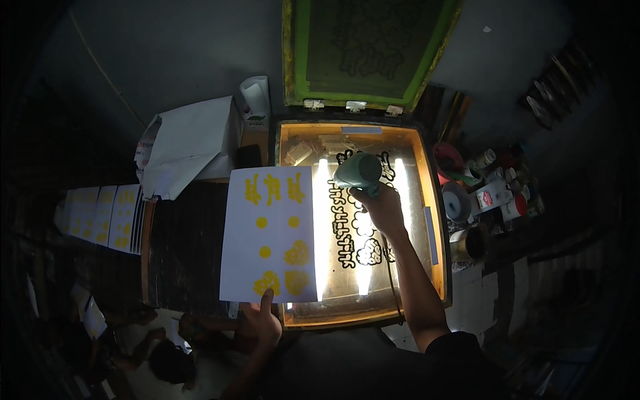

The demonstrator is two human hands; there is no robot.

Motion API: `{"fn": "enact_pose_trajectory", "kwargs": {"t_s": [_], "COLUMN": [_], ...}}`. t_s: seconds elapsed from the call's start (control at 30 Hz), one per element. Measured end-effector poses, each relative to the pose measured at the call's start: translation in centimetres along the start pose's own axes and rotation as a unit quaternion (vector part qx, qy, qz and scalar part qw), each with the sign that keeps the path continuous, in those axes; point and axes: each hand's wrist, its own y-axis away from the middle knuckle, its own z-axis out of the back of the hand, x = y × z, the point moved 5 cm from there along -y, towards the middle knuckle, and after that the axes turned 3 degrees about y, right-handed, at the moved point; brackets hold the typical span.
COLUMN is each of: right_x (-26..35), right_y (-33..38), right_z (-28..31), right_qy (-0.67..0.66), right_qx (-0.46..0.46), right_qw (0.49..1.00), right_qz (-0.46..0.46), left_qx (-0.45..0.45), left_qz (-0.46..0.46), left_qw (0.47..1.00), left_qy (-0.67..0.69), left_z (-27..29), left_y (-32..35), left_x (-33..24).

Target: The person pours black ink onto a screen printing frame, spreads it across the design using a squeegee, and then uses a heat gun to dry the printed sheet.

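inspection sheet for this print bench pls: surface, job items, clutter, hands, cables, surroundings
Surface: lit light table in a wooden frame, black design on its glass.
Job's things: white sheet with yellow prints; teal hair dryer.
Clutter: jars and tape rolls right of the table.
Grippers: left hand pinches the sheet's lower edge; right hand grips the dryer.
Cables: dryer cord along the forearm.
Surroundings: raised green screen frame; printed sheets in a row at left.

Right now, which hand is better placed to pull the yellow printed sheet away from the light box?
Left, most likely. The left hand already pinches the sheet at its near edge, while the right hand is busy gripping the green hair dryer over the lit light box.
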Motion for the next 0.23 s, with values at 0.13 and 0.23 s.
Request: {"fn": "enact_pose_trajectory", "kwargs": {"t_s": [0.13,0.23], "right_x": [2.0,2.4], "right_y": [1.4,2.0], "right_z": [-0.2,-0.4], "right_qy": [0.01,0.034], "right_qx": [0.016,0.017], "right_qw": [1.0,0.999], "right_qz": [0.007,0.007], "left_qx": [0.004,-0.002], "left_qz": [0.008,0.006], "left_qw": [1.0,1.0], "left_qy": [-0.011,-0.005], "left_z": [0.5,0.3], "left_y": [0.2,0.4], "left_x": [0.2,0.1]}}
